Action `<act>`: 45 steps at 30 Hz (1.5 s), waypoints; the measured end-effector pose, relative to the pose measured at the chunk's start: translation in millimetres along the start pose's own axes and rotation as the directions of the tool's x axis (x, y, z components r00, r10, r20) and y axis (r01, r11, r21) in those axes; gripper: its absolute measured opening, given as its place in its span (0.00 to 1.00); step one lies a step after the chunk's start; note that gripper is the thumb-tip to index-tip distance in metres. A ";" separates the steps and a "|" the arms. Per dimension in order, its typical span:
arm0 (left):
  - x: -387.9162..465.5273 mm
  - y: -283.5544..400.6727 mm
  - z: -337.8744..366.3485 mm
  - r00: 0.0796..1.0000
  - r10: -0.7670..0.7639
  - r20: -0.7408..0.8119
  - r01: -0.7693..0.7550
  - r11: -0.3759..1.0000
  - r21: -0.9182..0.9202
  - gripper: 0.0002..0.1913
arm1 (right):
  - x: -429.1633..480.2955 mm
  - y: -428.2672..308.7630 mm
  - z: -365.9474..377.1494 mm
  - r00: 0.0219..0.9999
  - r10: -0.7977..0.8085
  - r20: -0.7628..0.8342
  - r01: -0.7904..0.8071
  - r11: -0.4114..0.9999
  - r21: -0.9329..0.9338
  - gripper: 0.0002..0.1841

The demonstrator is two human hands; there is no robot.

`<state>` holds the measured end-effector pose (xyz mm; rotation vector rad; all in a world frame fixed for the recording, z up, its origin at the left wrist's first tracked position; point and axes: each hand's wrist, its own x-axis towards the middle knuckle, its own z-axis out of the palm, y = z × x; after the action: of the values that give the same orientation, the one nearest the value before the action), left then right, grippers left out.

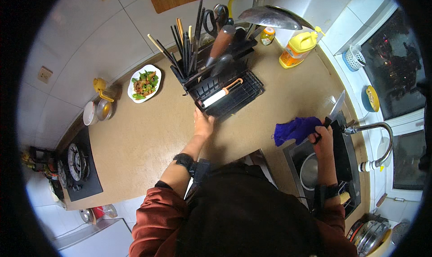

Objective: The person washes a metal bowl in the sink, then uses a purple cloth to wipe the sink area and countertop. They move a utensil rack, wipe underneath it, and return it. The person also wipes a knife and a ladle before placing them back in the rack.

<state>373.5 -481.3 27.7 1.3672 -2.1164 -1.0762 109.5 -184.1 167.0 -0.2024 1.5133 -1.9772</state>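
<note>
My left hand (203, 122) grips the near left corner of a black utensil rack (219, 105) on the countertop. Chopsticks (180, 41), scissors (216, 19) and a wooden-handled utensil (221, 43) stand in the rack. A peeler or knife with an orange handle and white blade (216, 97) lies across its wire tray. My right hand (322, 137), near the sink's edge, is closed round a kitchen knife (336, 105) by its black handle, blade pointing away, together with a purple cloth (295, 130) that hangs to the left.
A plate of cooked food (145, 84) stands left of the rack, bowls (90, 113) and a gas stove (79, 162) farther left. A yellow jug (298, 49) and a glass jar (267, 36) stand behind. The sink (293, 159) with its curved faucet (388, 132) is at right.
</note>
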 end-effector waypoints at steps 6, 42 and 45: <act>-26.7 -17.5 -27.7 0.997 0.027 0.068 -0.005 0.949 -0.316 0.38 | 44.0 59.8 23.8 0.968 -0.152 -0.199 0.034 0.869 -0.494 0.11; -50.6 63.9 68.4 0.967 0.093 0.239 0.038 0.870 -0.492 0.20 | -10.3 59.5 1.6 0.883 0.131 0.451 0.358 0.433 -0.827 0.17; -54.5 80.2 54.4 0.922 0.266 0.281 -0.190 0.944 -0.270 0.26 | -13.3 71.7 8.2 0.893 0.273 0.358 0.300 0.232 -0.925 0.20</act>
<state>313.6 -393.4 60.2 0.8548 -2.2052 -1.4696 151.7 -193.3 107.7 -1.1393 2.1660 -0.5061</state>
